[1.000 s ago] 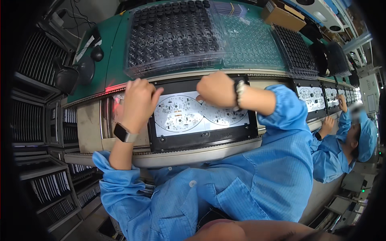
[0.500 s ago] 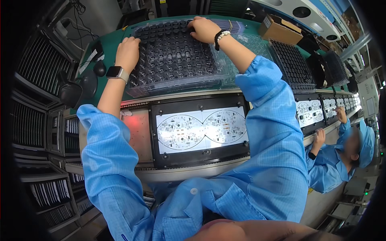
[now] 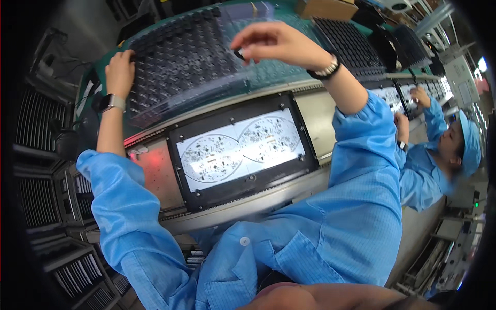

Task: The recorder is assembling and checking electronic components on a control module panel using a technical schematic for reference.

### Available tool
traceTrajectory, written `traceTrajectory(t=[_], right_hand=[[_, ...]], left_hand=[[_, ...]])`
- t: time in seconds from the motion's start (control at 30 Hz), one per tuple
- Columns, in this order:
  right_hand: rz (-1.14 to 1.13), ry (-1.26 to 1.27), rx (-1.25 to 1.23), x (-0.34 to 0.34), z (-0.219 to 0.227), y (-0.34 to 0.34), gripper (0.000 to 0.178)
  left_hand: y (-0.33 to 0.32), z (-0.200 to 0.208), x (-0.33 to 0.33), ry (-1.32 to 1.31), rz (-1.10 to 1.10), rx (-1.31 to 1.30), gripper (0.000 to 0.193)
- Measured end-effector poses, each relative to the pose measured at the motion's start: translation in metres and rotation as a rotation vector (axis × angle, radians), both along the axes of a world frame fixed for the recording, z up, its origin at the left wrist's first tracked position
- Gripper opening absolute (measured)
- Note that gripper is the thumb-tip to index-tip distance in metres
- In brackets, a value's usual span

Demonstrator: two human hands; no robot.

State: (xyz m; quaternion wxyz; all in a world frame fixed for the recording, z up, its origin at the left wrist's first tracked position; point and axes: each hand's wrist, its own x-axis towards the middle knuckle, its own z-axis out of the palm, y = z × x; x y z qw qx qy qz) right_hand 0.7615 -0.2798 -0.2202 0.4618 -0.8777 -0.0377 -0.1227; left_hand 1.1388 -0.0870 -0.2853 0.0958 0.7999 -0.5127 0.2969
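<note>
A clear plastic tray [image 3: 181, 93] full of rows of black cylindrical parts [image 3: 181, 59] lies on the green bench top. My left hand [image 3: 120, 77] is at the tray's left edge with its fingers curled; a dark bit shows by the fingertips, but what they grip is partly hidden. Above the tray's right side, my right hand [image 3: 271, 44] pinches a small black cylindrical part [image 3: 239, 53] between thumb and fingers. Closer to me, a white printed circuit board [image 3: 240, 150] with two round outlines sits in a black carrier frame [image 3: 305, 147] on the conveyor.
A second tray of black parts [image 3: 349, 44] stands to the right, with a cardboard box [image 3: 328, 9] behind it. Further along the line a co-worker in blue [image 3: 429, 170] reaches over other boards. Slotted racks [image 3: 39, 139] line the left side. Bubble wrap [image 3: 281, 72] lies between the trays.
My right hand has come off the tray's far right corner toward me, with a black cylindrical part in its fingers. My left hand remains by the tray's left edge. The whole view has tilted and shifted.
</note>
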Motion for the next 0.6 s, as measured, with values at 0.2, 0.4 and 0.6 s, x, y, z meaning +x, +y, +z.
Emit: traceTrajectory(t=[0.2, 0.4, 0.6], right_hand=[[-0.166, 0.188, -0.084, -0.096, -0.09, 0.024, 0.025], [-0.4, 0.169, -0.345, -0.132, -0.138, 0.029, 0.022], [-0.374, 0.125, -0.454, -0.129, -0.14, 0.03, 0.021]], left_hand=[[0.029, 0.006, -0.026, 0.399, -0.22, -0.436, 0.03], [0.07, 0.011, -0.157, 1.103, -0.426, -0.652, 0.027], [0.092, -0.022, -0.215, 1.561, -0.574, -0.475, 0.033]])
